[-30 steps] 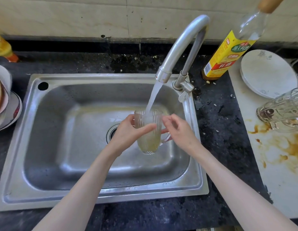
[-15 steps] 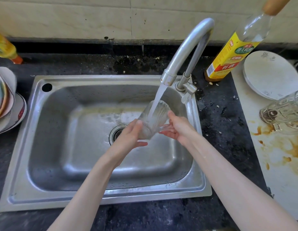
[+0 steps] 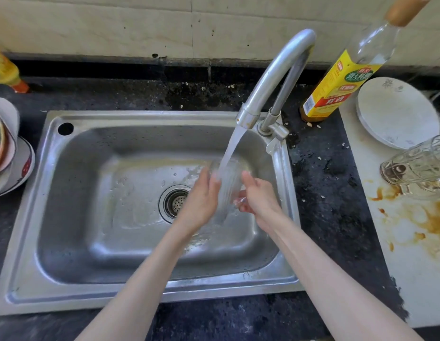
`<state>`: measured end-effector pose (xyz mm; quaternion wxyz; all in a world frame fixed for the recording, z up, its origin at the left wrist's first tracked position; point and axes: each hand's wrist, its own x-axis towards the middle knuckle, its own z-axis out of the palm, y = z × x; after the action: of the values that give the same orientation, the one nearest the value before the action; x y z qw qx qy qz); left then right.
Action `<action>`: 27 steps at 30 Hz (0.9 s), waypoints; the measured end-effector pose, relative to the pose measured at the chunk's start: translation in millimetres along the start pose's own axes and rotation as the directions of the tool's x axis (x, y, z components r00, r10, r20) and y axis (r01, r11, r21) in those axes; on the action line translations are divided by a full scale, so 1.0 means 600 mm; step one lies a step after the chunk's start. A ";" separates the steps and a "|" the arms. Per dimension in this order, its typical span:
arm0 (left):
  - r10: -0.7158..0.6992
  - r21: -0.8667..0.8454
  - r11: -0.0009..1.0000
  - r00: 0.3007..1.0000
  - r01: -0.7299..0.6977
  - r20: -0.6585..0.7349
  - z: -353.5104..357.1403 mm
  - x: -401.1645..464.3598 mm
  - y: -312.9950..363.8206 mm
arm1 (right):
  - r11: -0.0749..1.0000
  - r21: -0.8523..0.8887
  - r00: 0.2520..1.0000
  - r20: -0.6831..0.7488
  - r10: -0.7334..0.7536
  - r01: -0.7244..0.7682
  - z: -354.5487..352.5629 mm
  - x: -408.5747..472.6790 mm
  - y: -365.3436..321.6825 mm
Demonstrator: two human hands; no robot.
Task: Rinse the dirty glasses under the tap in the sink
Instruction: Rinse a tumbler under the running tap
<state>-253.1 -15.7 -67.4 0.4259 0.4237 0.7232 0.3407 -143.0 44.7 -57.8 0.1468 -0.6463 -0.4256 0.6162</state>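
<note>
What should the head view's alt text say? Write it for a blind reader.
Two hands, left hand and right hand, hold a clear glass under the running tap over a steel sink. On the counter to the right lie more glasses beside brown spills, a plate and a yellow-labelled bottle.

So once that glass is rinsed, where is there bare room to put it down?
The white board has open room in its near part, below the tipped dirty glass and white plate, though stained brown. The dark counter between sink and board is bare but narrow. The left edge is crowded with stacked dishes.
</note>
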 end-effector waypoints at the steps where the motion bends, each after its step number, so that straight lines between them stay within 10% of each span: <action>1: 0.063 0.059 0.996 0.998 -0.064 0.012 0.011 -0.013 -0.012 | 0.998 0.054 0.998 -0.040 0.040 -0.038 -0.003 0.004 -0.001; 8: -0.192 -0.098 0.977 0.981 0.188 -0.026 0.001 0.024 -0.015 | 0.963 -0.247 0.991 0.107 -0.081 0.106 0.001 -0.017 0.017; 15: -0.175 -0.511 0.808 0.947 0.294 0.269 -0.008 0.002 -0.036 | 0.968 0.244 0.992 0.124 0.018 -0.048 -0.009 -0.007 0.014; 22: -0.084 -0.423 0.906 0.990 0.029 -0.112 0.008 -0.018 0.014 | 0.971 -0.047 0.972 -0.015 -0.235 0.234 0.027 -0.012 0.013; 27: 0.099 -0.142 0.979 0.953 -0.145 -0.287 0.028 -0.036 0.020 | 0.967 0.230 0.986 0.100 -0.134 0.108 0.044 -0.025 0.006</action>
<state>-228.0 -27.9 -57.2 0.3308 0.3795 0.7182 0.4803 -164.2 22.8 -55.3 0.2315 -0.5617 -0.4001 0.6862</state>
